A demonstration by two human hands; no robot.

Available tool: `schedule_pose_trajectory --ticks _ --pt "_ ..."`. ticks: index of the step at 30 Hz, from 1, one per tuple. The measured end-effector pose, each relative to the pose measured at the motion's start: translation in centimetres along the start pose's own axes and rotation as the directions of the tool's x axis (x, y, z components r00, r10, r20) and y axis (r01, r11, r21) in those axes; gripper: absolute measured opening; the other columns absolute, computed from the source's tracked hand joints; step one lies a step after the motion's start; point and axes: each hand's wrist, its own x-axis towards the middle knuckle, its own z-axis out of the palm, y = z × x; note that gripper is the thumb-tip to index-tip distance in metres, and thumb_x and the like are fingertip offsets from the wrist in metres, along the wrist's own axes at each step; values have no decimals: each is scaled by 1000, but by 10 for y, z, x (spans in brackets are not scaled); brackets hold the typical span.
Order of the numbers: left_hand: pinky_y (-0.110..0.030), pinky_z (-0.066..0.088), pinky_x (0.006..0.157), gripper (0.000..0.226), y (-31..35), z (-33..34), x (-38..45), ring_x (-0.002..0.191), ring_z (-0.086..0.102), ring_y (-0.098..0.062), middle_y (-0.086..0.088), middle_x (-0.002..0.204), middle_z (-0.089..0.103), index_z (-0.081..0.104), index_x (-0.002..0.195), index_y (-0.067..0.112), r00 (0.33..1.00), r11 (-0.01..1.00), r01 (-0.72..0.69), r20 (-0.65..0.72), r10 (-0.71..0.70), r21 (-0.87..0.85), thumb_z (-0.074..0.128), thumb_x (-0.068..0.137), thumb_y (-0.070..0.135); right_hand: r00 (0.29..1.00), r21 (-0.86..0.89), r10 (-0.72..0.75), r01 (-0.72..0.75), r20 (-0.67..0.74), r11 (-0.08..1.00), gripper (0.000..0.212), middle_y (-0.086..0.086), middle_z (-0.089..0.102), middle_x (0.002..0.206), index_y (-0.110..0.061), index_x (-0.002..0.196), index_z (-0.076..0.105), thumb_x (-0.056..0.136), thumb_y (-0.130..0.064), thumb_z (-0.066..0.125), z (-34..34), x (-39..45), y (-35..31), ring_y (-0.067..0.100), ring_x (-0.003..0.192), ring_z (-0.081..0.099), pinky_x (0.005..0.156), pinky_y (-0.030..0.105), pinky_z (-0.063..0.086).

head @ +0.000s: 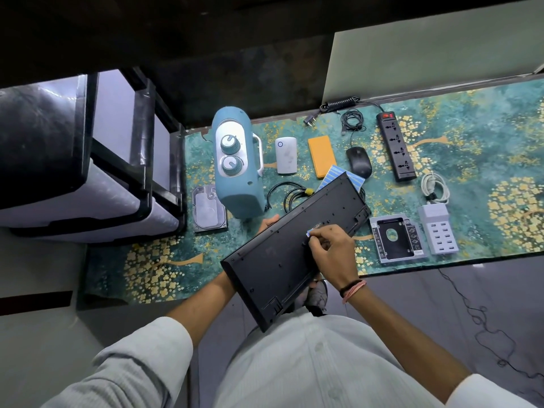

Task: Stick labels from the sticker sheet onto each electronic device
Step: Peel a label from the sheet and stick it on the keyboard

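Right hand (332, 248) fingers are being pinched shut on a small blue label (311, 232), pressed onto the black keyboard (282, 254). The upside-down keyboard is being gripped from underneath by the left hand (268, 222).

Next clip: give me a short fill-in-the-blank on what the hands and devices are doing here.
1. The right hand presses a blue label onto the black ____.
2. The keyboard is held with its ____ facing the camera.
3. The left hand supports the keyboard from ____.
4. The mouse lies beside the ____ power bank.

Missing words: keyboard; underside; underneath; orange
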Motion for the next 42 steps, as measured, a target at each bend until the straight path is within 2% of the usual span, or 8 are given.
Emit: schedule_pose_trajectory --ticks 6,13,15,18,22,29,35,42 --pt "-29 49 73 40 1 -4 10 80 50 -24 -7 75 71 39 147 -1 1000 998 -13 -22 14 55 23 110 7 992 -33 -98 100 74 994 16 1 66 89 -12 97 80 88 -8 68 -2 -2 8 20 81 63 71 31 53" --pt "-22 51 64 40 0 -22 29 107 53 -26 -30 150 45 39 145 -12 996 945 -50 -51 70 322 32 107 -4 972 -38 225 -228 -72 973 16 8 74 94 -8 99 80 92 -13 66 -19 18 25 18 87 65 87 38 56" --pt "-17 50 56 42 4 -30 31 84 61 -19 -25 143 54 49 138 -9 996 923 -88 1 94 374 58 101 9 922 103 378 -370 -82 923 14 5 74 90 -14 92 79 93 -18 65 -25 18 28 21 87 66 81 36 55" --pt "-20 57 77 92 24 -12 25 76 70 -9 -5 102 74 71 107 14 948 865 -130 315 -34 485 92 35 67 773 520 629 -575 90 632 19 8 69 98 -11 103 70 97 -27 64 -35 20 26 24 94 67 76 39 60" --pt "-47 46 104 95 49 27 38 105 64 -26 -7 127 68 60 138 22 842 425 -347 478 -252 836 68 65 82 671 758 669 -605 320 245 48 19 66 107 -2 121 59 97 -43 61 -51 25 26 33 99 67 91 53 58" --pt "-46 27 121 116 44 11 91 148 28 -31 -9 161 26 5 157 51 859 -379 -506 492 -142 775 75 67 73 492 625 779 -762 388 170 8 23 61 101 -1 92 54 99 -2 54 -45 6 45 34 87 64 84 48 56" --pt "-57 1 124 131 19 -12 125 154 -11 -42 -20 167 -16 -13 155 49 873 -597 -396 487 -10 698 76 61 73 352 480 799 -872 486 93 6 36 52 110 4 101 54 102 2 49 -14 -11 79 44 88 63 92 48 54" --pt "-62 1 123 135 5 -21 151 152 -12 -48 -26 165 -16 -13 157 43 829 -705 -331 550 100 628 77 61 71 326 464 815 -882 480 80 6 44 57 118 11 103 54 99 9 51 6 -13 100 44 87 67 60 41 64"
